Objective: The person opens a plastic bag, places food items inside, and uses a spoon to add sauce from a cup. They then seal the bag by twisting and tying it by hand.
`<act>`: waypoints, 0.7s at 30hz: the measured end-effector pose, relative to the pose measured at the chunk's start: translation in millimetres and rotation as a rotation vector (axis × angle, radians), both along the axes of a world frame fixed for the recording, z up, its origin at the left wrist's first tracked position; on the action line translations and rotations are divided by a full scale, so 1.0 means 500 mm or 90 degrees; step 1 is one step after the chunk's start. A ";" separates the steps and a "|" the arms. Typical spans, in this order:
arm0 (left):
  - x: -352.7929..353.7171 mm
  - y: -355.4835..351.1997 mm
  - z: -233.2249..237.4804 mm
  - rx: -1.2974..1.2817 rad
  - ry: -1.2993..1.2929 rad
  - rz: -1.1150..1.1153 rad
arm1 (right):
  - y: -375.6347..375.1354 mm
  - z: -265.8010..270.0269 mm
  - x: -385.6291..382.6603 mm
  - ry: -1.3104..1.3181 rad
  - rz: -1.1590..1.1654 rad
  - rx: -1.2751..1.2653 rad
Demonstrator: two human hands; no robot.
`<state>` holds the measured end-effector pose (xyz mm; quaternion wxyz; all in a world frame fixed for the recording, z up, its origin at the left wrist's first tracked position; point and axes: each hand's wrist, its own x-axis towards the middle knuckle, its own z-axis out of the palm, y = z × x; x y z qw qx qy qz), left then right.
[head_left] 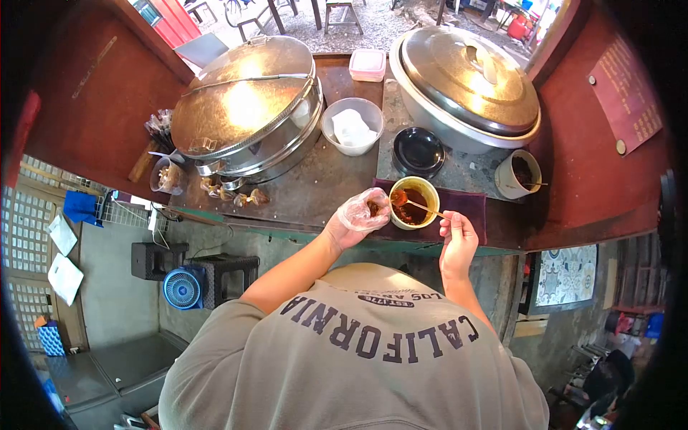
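My left hand (360, 217) is wrapped in thin clear plastic, its fingers curled round a small piece of food (373, 208) with a brownish middle. Most of that food is hidden by the plastic and fingers. Beside it, my right hand (459, 236) grips the thin handle of a spoon (424, 207). The spoon's bowl, with reddish sauce on it, is over the near-left part of a pale yellow tub (435, 188). Dark red-brown sauce (411, 213) fills the lower part of the tub. Both hands are close to the counter's near edge.
A large round metal steamer (247, 100) stands left, a lidded pot (469, 79) right. Between them are a white bowl (365, 111) holding white plastic, black plates (418, 152) and a pink-lidded box (368, 64). Another tub (517, 174) sits right, skewered pieces (236, 195) left.
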<state>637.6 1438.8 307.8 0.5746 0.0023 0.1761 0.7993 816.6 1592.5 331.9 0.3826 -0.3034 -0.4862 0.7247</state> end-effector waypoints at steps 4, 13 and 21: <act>-0.001 -0.005 -0.006 -0.007 0.000 0.002 | -0.046 0.043 -0.021 -0.048 0.076 0.149; -0.009 -0.008 -0.023 0.070 0.028 -0.029 | -0.072 0.066 -0.027 -0.068 0.129 0.671; -0.008 -0.007 -0.014 0.016 0.005 -0.023 | -0.054 0.052 -0.028 -0.046 0.072 0.108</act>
